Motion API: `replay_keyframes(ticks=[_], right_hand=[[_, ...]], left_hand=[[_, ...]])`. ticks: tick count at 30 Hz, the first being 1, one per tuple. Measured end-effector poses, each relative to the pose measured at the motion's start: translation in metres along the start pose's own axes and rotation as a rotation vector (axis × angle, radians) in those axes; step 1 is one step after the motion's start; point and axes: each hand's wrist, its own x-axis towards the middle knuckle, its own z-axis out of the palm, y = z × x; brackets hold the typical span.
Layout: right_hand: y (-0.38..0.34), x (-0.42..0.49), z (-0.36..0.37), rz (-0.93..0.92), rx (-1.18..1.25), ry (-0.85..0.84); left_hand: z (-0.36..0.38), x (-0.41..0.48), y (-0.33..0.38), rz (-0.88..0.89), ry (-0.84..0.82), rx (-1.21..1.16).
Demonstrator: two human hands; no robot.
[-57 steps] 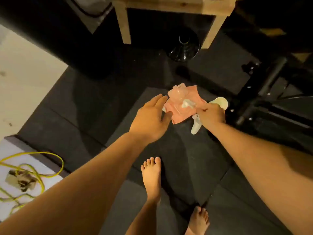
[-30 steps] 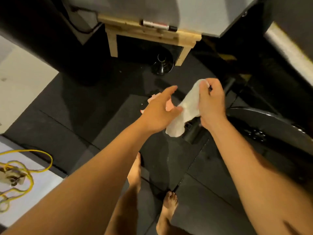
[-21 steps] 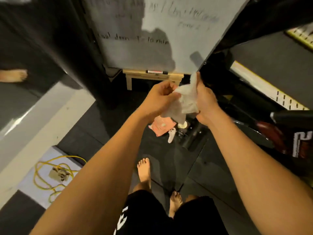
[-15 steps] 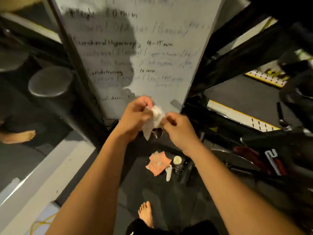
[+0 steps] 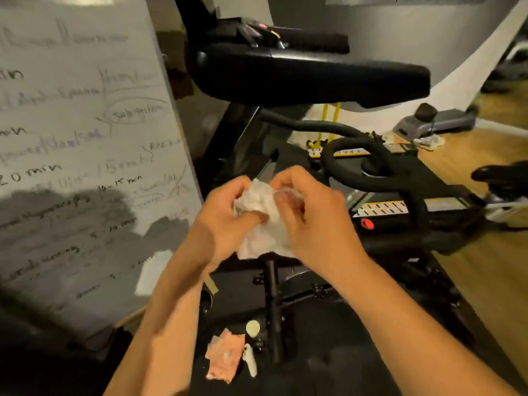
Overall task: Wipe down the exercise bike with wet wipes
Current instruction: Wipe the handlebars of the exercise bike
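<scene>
A crumpled white wet wipe [image 5: 261, 221] is bunched between both hands at the centre of the view. My left hand [image 5: 225, 221] pinches its left side and my right hand [image 5: 311, 221] grips its right side and top. Just behind the hands stands the black exercise bike: its wide handlebar console [image 5: 300, 72] spans the upper middle, a looped black handlebar [image 5: 357, 158] curves at right, and the frame post [image 5: 271, 307] drops to the floor below the wipe. The pink wet wipe packet [image 5: 224, 357] lies on the dark mat near the post.
A large whiteboard [image 5: 71, 155] with handwriting leans at left, close to the bike. A small round cap [image 5: 253, 328] and a white strip [image 5: 251, 364] lie beside the packet. Wooden floor and other gym equipment [image 5: 434, 122] are at the right.
I pulled the wipe out of the packet on the floor and stood up. The view rose from the mat to the bike's handlebars. Both hands now bunch the wipe in front of the bike.
</scene>
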Motion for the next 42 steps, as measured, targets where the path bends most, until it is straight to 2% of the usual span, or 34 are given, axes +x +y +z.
replay_keyframes(ticks=[3,6,9,13,16,17,19,21,23,24,26,27,29,31,33,35,36,38,42], right_hand=[[0.058,0.005,-0.042,0.057,-0.291,-0.216],[0.1,-0.003,-0.052,0.102,-0.53,-0.404],[0.124,-0.018,-0.048,-0.016,-0.549,-0.403],[0.148,-0.032,-0.051,-0.152,-0.524,-0.414],[0.162,-0.032,-0.057,-0.232,-0.574,-0.488],[0.164,-0.032,-0.056,-0.253,-0.56,-0.504],[0.159,-0.028,-0.053,-0.275,-0.46,-0.52],[0.146,-0.023,-0.04,-0.313,-0.383,-0.536],[0.134,-0.019,-0.022,-0.371,-0.407,-0.551],[0.128,-0.018,-0.015,-0.388,-0.417,-0.541],[0.128,-0.016,-0.009,-0.384,-0.393,-0.514],[0.135,-0.017,-0.014,-0.371,-0.398,-0.538],[0.163,-0.025,-0.034,-0.351,-0.466,-0.569],[0.199,-0.039,-0.064,-0.365,-0.627,-0.519],[0.226,-0.053,-0.092,-0.302,-0.737,-0.478],[0.234,-0.058,-0.101,-0.23,-0.745,-0.473],[0.231,-0.059,-0.099,-0.219,-0.739,-0.47],[0.212,-0.058,-0.083,-0.244,-0.719,-0.469],[0.161,-0.034,-0.03,-0.259,-0.528,-0.552]], left_hand=[[0.049,0.01,-0.007,0.046,-0.033,0.181],[0.086,0.012,-0.028,0.039,0.062,0.304],[0.111,0.005,-0.038,0.061,0.235,0.471],[0.131,-0.005,-0.037,-0.028,0.284,0.554],[0.139,-0.007,-0.037,0.025,0.278,0.928],[0.143,-0.007,-0.036,0.024,0.27,0.974],[0.151,-0.012,-0.034,0.007,0.342,0.884],[0.151,-0.019,-0.03,-0.051,0.519,0.674],[0.144,-0.022,-0.018,-0.151,0.662,0.508],[0.14,-0.021,-0.012,-0.203,0.681,0.474],[0.144,-0.016,-0.005,-0.268,0.639,0.558],[0.151,-0.013,-0.005,-0.246,0.589,0.699],[0.174,-0.008,-0.009,-0.131,0.443,1.04],[0.207,-0.001,-0.008,-0.127,0.222,1.251],[0.24,0.01,-0.005,-0.145,-0.023,1.332],[0.251,0.022,-0.005,-0.114,-0.164,1.328],[0.246,0.025,-0.007,-0.1,-0.185,1.333],[0.221,0.021,-0.013,-0.098,-0.117,1.367],[0.161,0.007,-0.012,-0.139,0.264,1.352]])
